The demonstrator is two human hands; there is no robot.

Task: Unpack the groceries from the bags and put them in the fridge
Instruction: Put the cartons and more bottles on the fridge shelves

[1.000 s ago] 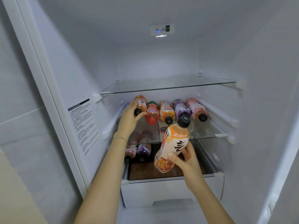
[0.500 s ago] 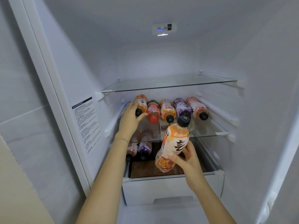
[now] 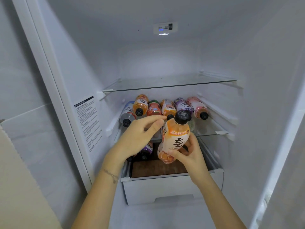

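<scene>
- Open fridge [image 3: 165,63], white interior, viewed from the front and slightly above.
- Right hand [image 3: 189,154] grips an orange drink bottle [image 3: 174,139] low on its body; thumb across the front near the base, fingers wrapped behind. Bottle roughly upright, tilted a little, black cap [image 3: 182,116] on top, held in front of the lower glass shelf [image 3: 212,132].
- Left hand [image 3: 140,138] loosely spread, holding nothing; index finger stretched toward the bottle's neck, thumb just beside the label's upper left edge. Contact with the bottle cannot be confirmed.
- Thin bracelet [image 3: 110,175] on the left wrist.
- Lower glass shelf carries a row of bottles lying on their sides, caps facing out: a blue-and-silver bottle [image 3: 127,114] at far left, an orange bottle [image 3: 141,106], a red bottle [image 3: 153,109], a second orange bottle [image 3: 167,108], a purple bottle [image 3: 181,104], a pink bottle [image 3: 197,107] at far right. They lie close together, side by side.
- Upper glass shelf [image 3: 165,83] above them.
- Below the lower shelf, a white drawer [image 3: 173,187] pulled out, brown floor showing inside; a purple-labelled bottle [image 3: 146,149] is partly visible at its back left, mostly hidden behind the left hand.
- Printed label sticker [image 3: 87,123] on the fridge's left wall.
- Control panel [image 3: 165,28] with blue lights on the ceiling.
</scene>
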